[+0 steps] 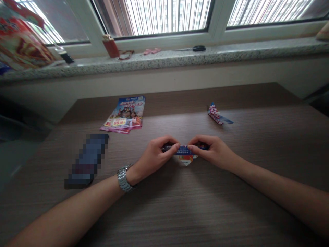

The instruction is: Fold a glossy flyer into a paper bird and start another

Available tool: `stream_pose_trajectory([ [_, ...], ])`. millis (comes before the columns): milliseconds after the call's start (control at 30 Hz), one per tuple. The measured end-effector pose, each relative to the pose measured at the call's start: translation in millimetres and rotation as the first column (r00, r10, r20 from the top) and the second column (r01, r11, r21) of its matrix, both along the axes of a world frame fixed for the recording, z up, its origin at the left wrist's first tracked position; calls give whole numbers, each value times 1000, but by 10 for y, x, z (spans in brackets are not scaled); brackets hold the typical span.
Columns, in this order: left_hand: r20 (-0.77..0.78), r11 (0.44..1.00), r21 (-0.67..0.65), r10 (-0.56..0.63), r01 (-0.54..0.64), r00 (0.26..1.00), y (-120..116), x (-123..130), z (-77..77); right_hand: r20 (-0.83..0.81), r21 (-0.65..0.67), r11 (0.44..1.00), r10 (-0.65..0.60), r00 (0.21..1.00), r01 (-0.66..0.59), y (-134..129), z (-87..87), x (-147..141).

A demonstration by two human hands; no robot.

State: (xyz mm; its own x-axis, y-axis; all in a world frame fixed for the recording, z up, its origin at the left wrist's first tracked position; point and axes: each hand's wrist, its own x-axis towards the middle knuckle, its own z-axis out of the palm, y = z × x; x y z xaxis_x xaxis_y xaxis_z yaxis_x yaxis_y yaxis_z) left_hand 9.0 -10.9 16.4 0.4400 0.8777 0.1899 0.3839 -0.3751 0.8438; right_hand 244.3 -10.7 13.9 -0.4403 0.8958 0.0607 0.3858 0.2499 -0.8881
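Note:
A small folded paper flyer (184, 151), blue along its top strip with a coloured pointed flap below, is held between both hands over the middle of the table. My left hand (158, 151), with a metal watch (125, 178) on its wrist, pinches the paper's left end between thumb and fingers. On the other end, my right hand (209, 150) grips it the same way, thumb in front. Behind the right hand lies a folded paper piece (217, 115) with a pointed blue tip. A stack of printed flyers (125, 115) rests behind the left hand.
A phone-like dark object (88, 159), pixelated, lies on the table (164, 206) left of my left hand. Along the granite windowsill (174, 60) are scissors (197, 48), a red-brown case (111, 47) with a cord, pink scraps (151, 51) and a colourful bag (22, 41).

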Motion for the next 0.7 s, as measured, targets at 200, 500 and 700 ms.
stream_pose_trajectory([
  [200, -1, 1000, -2, 4, -4, 1000, 3, -2, -3, 11, -12, 1000, -9, 1000, 9, -10, -5, -16],
  [500, -11, 1000, -22, -8, 7, 1000, -8, 7, -10, 12, -16, 1000, 2, 1000, -2, -20, 17, -28],
  [700, -18, 999, -49, 22, -23, 1000, 6, -21, -19, 14, -6, 999, -39, 999, 39, 10, -19, 13],
])
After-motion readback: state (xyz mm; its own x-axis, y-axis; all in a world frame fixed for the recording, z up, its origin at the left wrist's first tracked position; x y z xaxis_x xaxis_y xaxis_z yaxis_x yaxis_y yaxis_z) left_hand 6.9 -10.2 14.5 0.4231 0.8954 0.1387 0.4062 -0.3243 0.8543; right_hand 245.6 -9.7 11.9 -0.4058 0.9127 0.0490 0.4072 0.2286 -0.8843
